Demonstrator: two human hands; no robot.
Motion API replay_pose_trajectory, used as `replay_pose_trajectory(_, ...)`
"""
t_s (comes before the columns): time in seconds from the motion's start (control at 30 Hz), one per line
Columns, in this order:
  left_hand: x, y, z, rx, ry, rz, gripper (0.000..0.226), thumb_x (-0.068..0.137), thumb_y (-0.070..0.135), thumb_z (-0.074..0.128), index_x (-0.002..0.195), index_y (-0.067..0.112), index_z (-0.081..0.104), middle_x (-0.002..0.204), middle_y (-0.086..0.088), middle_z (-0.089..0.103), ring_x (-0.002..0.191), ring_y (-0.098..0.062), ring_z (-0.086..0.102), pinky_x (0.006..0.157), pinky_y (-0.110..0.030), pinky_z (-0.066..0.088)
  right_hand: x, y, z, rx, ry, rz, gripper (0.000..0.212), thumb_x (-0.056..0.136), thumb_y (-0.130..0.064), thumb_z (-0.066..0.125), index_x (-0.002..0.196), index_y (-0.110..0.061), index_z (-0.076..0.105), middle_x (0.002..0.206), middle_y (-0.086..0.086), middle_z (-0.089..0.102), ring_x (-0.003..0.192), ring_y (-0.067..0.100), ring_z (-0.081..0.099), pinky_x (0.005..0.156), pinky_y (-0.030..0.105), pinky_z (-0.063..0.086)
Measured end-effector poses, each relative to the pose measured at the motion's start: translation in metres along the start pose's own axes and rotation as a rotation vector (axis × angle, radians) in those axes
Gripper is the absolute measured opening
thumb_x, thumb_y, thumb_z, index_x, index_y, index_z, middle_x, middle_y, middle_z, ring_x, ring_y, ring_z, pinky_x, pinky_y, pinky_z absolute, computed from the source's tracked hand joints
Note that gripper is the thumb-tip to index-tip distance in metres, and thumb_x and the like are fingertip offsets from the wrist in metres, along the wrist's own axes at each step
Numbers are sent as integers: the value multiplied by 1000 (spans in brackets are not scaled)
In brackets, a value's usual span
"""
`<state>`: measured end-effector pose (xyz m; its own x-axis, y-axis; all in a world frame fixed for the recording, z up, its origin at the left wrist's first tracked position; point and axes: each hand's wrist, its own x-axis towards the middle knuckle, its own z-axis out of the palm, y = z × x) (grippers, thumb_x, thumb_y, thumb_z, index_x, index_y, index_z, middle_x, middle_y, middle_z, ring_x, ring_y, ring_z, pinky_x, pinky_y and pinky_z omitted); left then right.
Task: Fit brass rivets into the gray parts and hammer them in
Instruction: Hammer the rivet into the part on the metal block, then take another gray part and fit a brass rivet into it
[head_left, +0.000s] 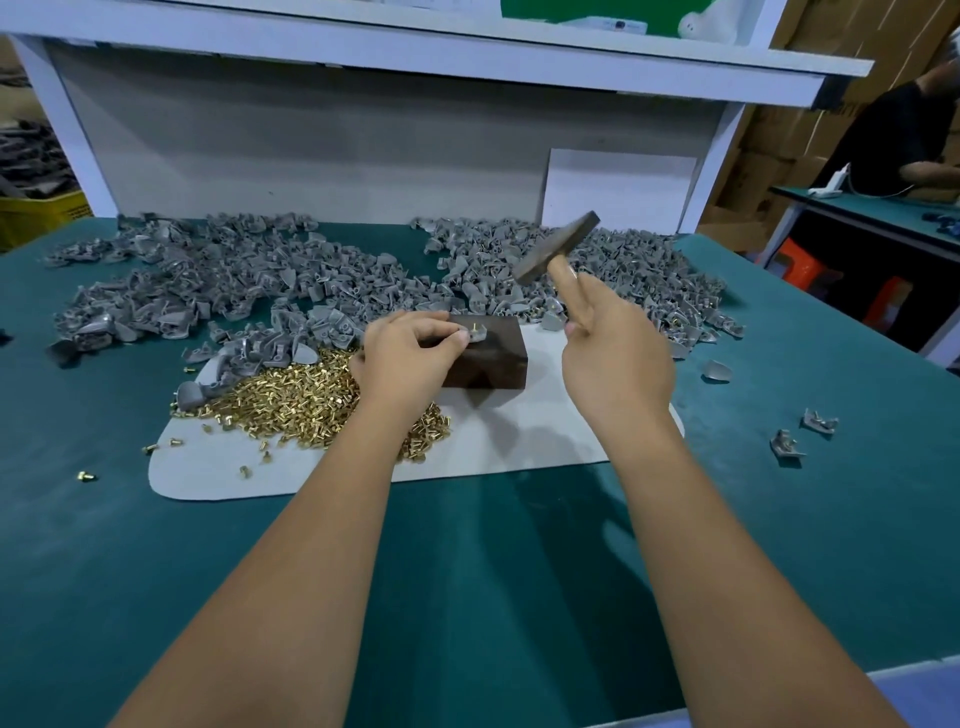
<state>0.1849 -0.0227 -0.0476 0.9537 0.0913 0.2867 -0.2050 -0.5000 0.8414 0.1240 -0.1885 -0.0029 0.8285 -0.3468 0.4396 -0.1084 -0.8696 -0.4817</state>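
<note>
Pinching: the left hand (410, 358) has its fingers (441, 332) curled onto a gray part (477, 334), thumb and forefinger gripping its near edge and keeping it on the dark block (488, 358).
Rivet: a brass rivet (474, 327) stands upright in that part, just past the left fingertips, with its shank pointing up.
Block: it lies under the part and the left fingertips, and it rests on a pale mat (519, 436).
Right fingers: the right hand (613, 353) is clenched round the wooden handle of a hammer (558, 248); the dark head is raised above and beyond the block, up and to the right of the part, not touching it.
Loose rivets: a heap of brass rivets (311, 395) lies on the mat under and to the left of the left wrist, with a few strays scattered further left.
Unworked parts: a large pile of gray parts (218, 280) spreads beyond and to the left of the left fingers.
Second pile: another heap of parts (623, 275) lies beyond the right fingers, behind the hammer.
Strays: two single parts (802, 431) lie well to the right of the right hand.
Table: the green table (467, 571) carries the mat and both piles.
</note>
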Motion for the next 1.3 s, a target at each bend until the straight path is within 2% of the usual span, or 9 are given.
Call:
replay_pose_trajectory(0.1,2,-1,0,-28,-18,-2,21,87,40,71,72,51,63,101,31,59,132,-14,44,110,-52,28,3,9,7,-32,-45,89,22,92,-10,44,109,-20,53,90,7,60,73,30,48,49,29,23)
replay_pose_trajectory(0.3,2,-1,0,-32,-31,-10,17,87,42,71,72,49,66,101,30,60,130,-14,44,109,-53,28,-3,27,16,-89,-196,176,12,87,-10,44,93,-14,54,77,5,53,76,32,49,54,30,27)
replay_pose_trajectory(0.4,3,-2,0,-15,-37,10,21,86,42,71,69,50,63,101,31,58,130,-16,45,109,-53,31,-1,24,15,-227,-217,136,17,90,-18,47,98,-14,62,93,12,62,86,33,51,66,32,35)
replay_pose_trajectory(0.5,3,-4,1,21,-19,34,23,85,44,72,67,53,61,102,30,58,130,-17,45,108,-52,31,3,13,13,-403,-48,28,27,94,-37,50,109,-24,68,114,12,54,109,34,42,89,40,34)
replay_pose_trajectory(0.6,5,-5,3,-18,-12,40,28,84,39,75,64,53,60,105,23,62,128,-20,48,109,-52,35,11,-11,16,-83,28,-146,23,90,-31,57,108,-27,71,114,5,61,109,28,48,94,40,37)
replay_pose_trajectory(0.7,8,-6,4,-88,-36,63,27,84,30,77,73,50,63,112,11,67,126,-25,52,109,-51,37,18,-34,30,228,-172,-189,17,89,-26,61,98,-23,74,101,0,70,97,21,60,89,38,48)
replay_pose_trajectory(0.77,9,-7,4,-104,-37,76,22,84,30,78,81,48,65,115,6,68,126,-27,53,109,-51,38,18,-38,42,233,-238,-157,11,88,-22,62,90,-23,73,94,-1,70,91,19,62,83,35,51)
replay_pose_trajectory(0.93,7,-6,3,-49,-20,72,30,84,33,76,69,53,59,113,14,66,127,-23,52,108,-51,37,17,-32,62,336,-154,-79,9,87,-13,62,92,-18,68,98,1,66,95,19,58,86,40,49)
replay_pose_trajectory(1.3,2,0,0,7,-18,27,22,84,42,74,70,53,61,104,26,61,129,-16,47,108,-50,34,16,-35,69,380,-100,-36,9,89,-12,61,82,-14,66,95,4,64,94,23,57,84,41,48)
